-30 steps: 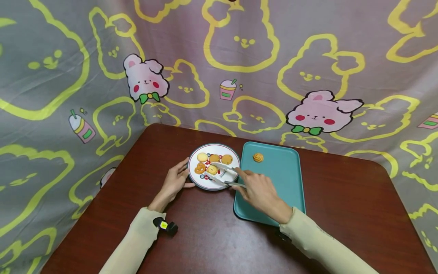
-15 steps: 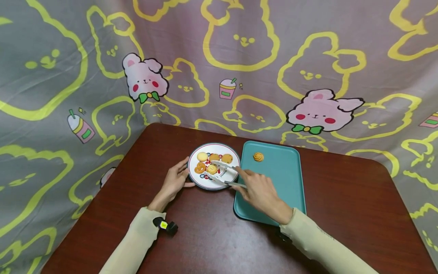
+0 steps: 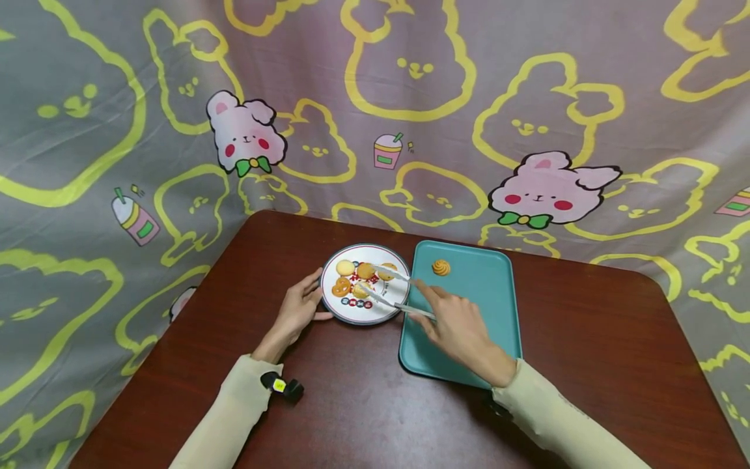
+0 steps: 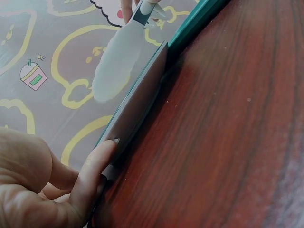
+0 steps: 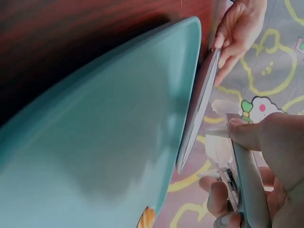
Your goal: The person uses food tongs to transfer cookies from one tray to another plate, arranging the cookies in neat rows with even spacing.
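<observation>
My left hand point(image 3: 297, 309) grips the left rim of a round white plate point(image 3: 375, 314) with a dark edge. In the left wrist view a digit presses on the rim of the plate point(image 4: 135, 107). Several cookies lie on the plate, among them a pretzel cookie point(image 3: 341, 286) and a pale round cookie point(image 3: 345, 268). My right hand point(image 3: 463, 329) holds metal tongs point(image 3: 413, 311), their arms spread over the right half of the plate. The left wrist view shows a broad tip of the tongs point(image 4: 116, 69) above the rim, with no cookie on it.
Right beside the plate lies a teal rectangular tray point(image 3: 480, 280), partly beneath my right forearm. One swirled cookie point(image 3: 441, 267) sits near its far left corner. Everything rests on a dark reddish wooden table point(image 3: 346, 404), with a printed cloth point(image 3: 328, 78) hanging behind it.
My right hand has moved to the right with the tongs, whose tips have shifted up and right in the head view. The left hand, the plate and the cookies stay in place.
</observation>
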### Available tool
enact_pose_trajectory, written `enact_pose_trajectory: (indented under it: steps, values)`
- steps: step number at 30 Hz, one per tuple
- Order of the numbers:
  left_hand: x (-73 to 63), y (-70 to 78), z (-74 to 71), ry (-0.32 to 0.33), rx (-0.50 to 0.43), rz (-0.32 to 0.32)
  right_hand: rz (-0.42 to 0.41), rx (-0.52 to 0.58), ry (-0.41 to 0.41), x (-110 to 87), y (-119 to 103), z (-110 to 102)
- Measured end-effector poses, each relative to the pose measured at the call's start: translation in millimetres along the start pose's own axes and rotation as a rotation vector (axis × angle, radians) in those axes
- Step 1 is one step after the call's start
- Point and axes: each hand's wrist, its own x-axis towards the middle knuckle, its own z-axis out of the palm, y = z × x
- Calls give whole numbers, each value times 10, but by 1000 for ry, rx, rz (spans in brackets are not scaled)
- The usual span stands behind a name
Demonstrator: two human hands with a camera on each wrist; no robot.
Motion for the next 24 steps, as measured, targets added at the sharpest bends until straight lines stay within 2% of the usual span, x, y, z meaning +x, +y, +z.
enact_pose_trajectory:
  steps: [10, 18, 24]
  values:
    - [-17, 1, -13, 8, 1, 0, 60, 21, -1, -83, 179, -42]
    - [8, -2, 6, 3, 1, 4, 90, 29, 44, -132, 337, -78]
    - [10, -10, -6, 5, 8, 1, 128, 30, 28, -170, 431, -90]
